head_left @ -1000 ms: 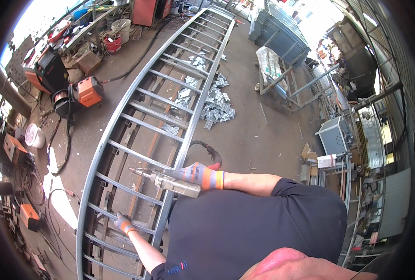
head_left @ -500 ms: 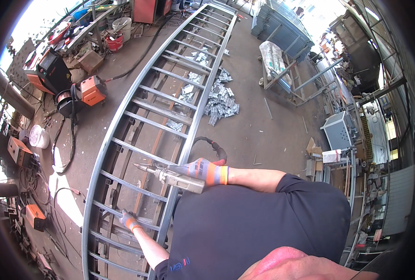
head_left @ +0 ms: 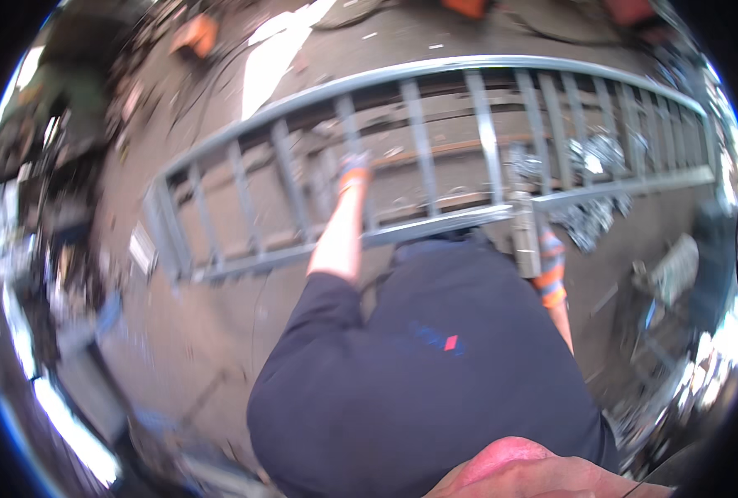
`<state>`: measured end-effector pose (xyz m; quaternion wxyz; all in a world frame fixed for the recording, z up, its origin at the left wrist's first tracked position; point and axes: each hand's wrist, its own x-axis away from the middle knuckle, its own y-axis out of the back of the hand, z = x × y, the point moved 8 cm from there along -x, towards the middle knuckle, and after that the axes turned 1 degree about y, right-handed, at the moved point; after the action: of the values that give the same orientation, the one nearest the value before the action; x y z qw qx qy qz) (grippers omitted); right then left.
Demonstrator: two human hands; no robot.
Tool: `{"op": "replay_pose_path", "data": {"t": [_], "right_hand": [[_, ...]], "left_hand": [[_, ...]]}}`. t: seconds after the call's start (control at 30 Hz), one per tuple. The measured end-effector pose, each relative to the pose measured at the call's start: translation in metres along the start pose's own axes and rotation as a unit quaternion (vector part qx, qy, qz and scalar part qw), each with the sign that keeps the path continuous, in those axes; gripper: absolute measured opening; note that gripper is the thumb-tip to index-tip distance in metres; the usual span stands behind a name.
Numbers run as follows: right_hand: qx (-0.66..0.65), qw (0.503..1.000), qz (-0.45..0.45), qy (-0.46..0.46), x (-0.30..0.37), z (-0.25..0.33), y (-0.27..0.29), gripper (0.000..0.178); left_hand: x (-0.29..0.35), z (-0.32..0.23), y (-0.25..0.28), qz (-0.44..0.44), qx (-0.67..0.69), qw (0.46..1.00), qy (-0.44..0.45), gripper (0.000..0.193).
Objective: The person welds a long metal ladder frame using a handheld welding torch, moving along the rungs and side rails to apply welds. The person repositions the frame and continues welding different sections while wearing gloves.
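A long grey metal ladder-like frame (head_left: 261, 112), with curved side rails and several rungs, stretches across in front of me. My left hand (head_left: 354, 173), in a grey and orange glove, is closed at one of its rungs (head_left: 347, 116); motion blur softens the fingers. Beside the near rail, my right hand (head_left: 552, 259), gloved alike, grips a grey welding gun (head_left: 525, 241). The gun's blocky body stands in front of part of that rail and partly hides the hand. Its nozzle end points away from me, over the frame; the tip is blurred.
Shiny small metal pieces (head_left: 585, 224) lie heaped on the floor by the frame's right part. A wrapped bundle (head_left: 674, 267) is farther right. Orange machines (head_left: 195, 37) stand beyond the frame, with cables on the floor. Blurred equipment lines the left side.
My view has swung round, so the frame now runs crosswise instead of away from me. My left hand has stayed at a rung; the gun has turned with my right hand.
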<state>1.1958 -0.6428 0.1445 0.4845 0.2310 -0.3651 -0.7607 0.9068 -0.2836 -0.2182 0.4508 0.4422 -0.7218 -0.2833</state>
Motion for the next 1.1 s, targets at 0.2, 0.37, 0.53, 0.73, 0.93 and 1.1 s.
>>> {"op": "replay_pose_path", "data": {"t": [0.2, 0.37, 0.53, 0.73, 0.93, 1.1], "right_hand": [[-0.067, 0.997, -0.026, 0.01, -0.02, 0.019, 0.001, 0.071], [-0.039, 0.999, 0.0, 0.028, -0.023, 0.025, -0.002, 0.073], [-0.067, 0.998, 0.008, 0.02, -0.026, 0.031, -0.001, 0.066], [-0.066, 0.997, 0.014, 0.024, -0.028, 0.035, -0.001, 0.065], [-0.037, 0.999, 0.001, 0.014, -0.024, 0.029, -0.002, 0.065], [-0.049, 0.999, -0.002, 0.009, -0.022, 0.026, -0.002, 0.065]], "left_hand": [[0.031, -0.03, 0.044, -0.016, 0.12, 0.983, 0.14, 0.058], [0.045, -0.042, 0.063, -0.008, 0.129, 0.982, 0.14, 0.054], [0.041, -0.038, 0.058, -0.021, 0.13, 0.982, 0.136, 0.05], [0.043, -0.042, 0.06, -0.016, 0.132, 0.982, 0.136, 0.051], [0.04, -0.038, 0.055, -0.013, 0.139, 0.98, 0.141, 0.052], [0.039, -0.038, 0.055, -0.012, 0.133, 0.981, 0.138, 0.052]]}}
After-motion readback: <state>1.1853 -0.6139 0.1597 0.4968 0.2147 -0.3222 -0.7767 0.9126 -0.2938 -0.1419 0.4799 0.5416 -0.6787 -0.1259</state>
